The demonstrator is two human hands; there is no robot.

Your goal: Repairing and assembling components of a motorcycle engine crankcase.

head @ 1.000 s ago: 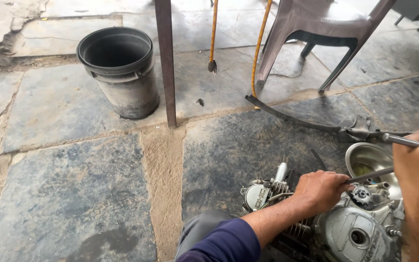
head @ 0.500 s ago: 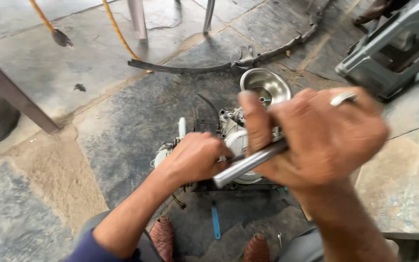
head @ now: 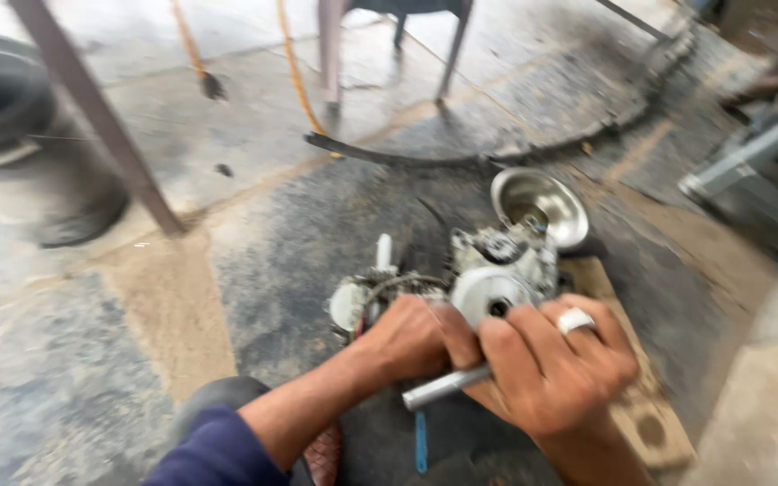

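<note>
Both hands clenched: right hand (head: 556, 369) grasps a metal rod (head: 443, 387), left hand (head: 411, 337) hides part of the blurred engine (head: 497, 270).

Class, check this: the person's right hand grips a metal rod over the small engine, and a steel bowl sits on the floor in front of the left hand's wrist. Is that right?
Not quite. The steel bowl lies beyond the engine, on its far right side, not by the left hand. The head view shows this. The right hand does grip the metal rod.
</note>
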